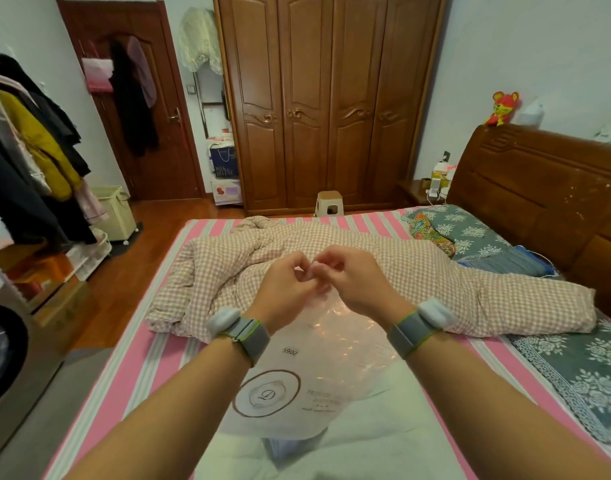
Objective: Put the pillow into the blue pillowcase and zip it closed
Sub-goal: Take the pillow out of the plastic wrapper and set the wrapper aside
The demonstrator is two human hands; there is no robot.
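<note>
Currently both hands, left hand (290, 282) and right hand (349, 277), pinch the top edge of the clear crinkly plastic bag (332, 344) on the bed; blue pillowcase (283, 448) seemingly inside. Peel evenly; don't tear.

left arm stretched forward, left hand (290, 282) fingers curled | right arm stretched forward, right hand (352, 275) fingers curled | fingertips meeting, pinching together

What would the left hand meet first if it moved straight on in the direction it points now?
Most likely the right hand: the left hand points up and rightwards, and their fingers already meet at the top of the clear plastic bag. Beyond lies the checked quilt; depth is unclear.
</note>
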